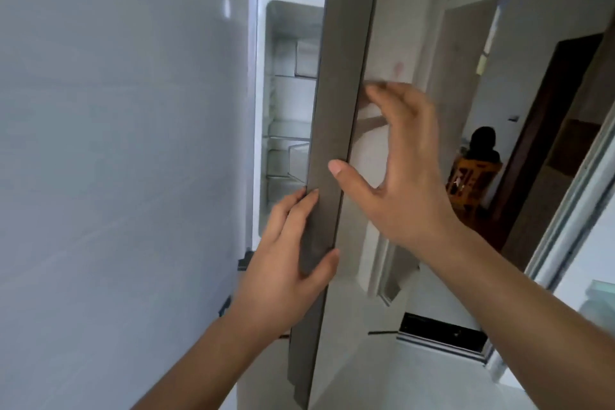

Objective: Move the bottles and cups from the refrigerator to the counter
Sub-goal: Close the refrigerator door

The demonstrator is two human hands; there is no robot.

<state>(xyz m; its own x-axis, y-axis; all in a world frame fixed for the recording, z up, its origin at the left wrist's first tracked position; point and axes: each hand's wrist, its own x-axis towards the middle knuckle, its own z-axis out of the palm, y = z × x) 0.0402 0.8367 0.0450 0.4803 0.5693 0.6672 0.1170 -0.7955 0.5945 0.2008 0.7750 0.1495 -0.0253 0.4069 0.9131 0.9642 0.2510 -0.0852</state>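
Refrigerator door [336, 130] ajar, long edge upright, left hand [286, 253] clamped on it, right hand [399, 176] spread open.

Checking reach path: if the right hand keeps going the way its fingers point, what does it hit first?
Probably the refrigerator door: the right hand has its fingers aimed at the door's outer face, thumb at the edge. Depth is unclear.

Only one view here: my head cam, wide-angle, tilted up along the refrigerator door [336, 130] edge at very close range. Left hand [283, 250] sits low centre, right hand [396, 176] just above and right of it.
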